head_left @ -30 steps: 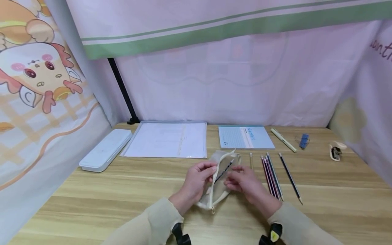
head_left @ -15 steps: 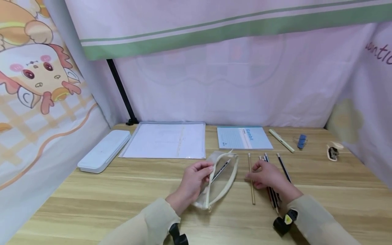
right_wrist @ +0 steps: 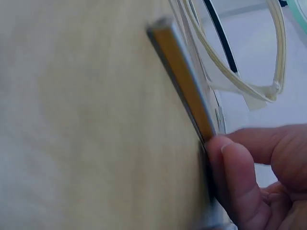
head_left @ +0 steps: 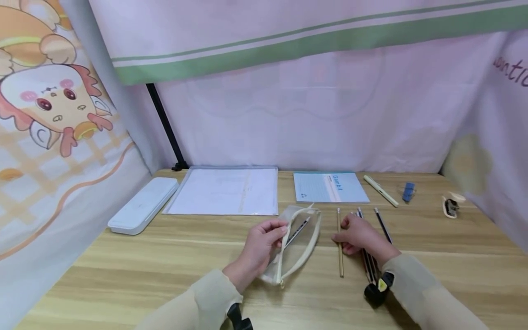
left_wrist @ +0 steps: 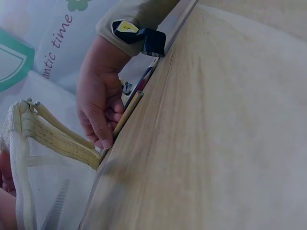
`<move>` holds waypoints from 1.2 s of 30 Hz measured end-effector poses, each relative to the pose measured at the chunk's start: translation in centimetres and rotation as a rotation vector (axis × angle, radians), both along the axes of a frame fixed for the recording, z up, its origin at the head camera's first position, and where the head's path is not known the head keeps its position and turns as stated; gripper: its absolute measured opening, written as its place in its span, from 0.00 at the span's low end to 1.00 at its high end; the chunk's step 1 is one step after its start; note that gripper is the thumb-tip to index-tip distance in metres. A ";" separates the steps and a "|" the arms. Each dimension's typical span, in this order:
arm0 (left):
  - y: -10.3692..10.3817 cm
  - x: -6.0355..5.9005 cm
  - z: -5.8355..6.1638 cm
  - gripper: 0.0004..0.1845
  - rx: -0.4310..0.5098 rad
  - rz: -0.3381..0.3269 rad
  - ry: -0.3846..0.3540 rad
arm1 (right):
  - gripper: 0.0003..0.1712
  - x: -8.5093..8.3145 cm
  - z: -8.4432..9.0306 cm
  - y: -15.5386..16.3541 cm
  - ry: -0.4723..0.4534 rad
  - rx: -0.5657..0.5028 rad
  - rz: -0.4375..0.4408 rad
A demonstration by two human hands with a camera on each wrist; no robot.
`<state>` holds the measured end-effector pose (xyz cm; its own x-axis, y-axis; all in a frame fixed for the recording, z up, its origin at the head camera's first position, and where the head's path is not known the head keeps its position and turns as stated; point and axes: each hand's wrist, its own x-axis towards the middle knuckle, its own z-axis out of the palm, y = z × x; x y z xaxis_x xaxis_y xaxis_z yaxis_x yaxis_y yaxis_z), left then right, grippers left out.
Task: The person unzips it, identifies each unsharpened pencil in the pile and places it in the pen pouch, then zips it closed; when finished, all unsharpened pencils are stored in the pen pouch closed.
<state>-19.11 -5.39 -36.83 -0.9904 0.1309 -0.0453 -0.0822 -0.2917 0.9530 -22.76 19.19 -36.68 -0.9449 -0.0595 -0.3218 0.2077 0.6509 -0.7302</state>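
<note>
My left hand grips the zipped edge of a pale mesh pencil pouch, its mouth spread apart. A dark patterned pencil slants inside the pouch. To the right, my right hand pinches a gold pencil between thumb and fingers, the pencil lying along the table. The right wrist view shows the thumb against the pencil's side, its blunt end pointing away. Several dark pencils lie under the right hand and wrist, partly hidden.
Another dark pencil lies right of the bundle. Farther back are a white case, a sheet in a clear folder, a blue notebook, a pale pen, a blue item and a white-and-black sharpener-like item.
My right hand has moved from the pouch's mouth rightward to the gold pencil and taken hold of it. The left hand stays on the pouch. The pencil inside has shifted slightly.
</note>
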 end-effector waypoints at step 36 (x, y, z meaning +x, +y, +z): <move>0.8 0.3 -0.3 0.11 0.000 -0.019 0.025 | 0.24 3.6 -0.1 -4.6 0.058 -0.765 -0.180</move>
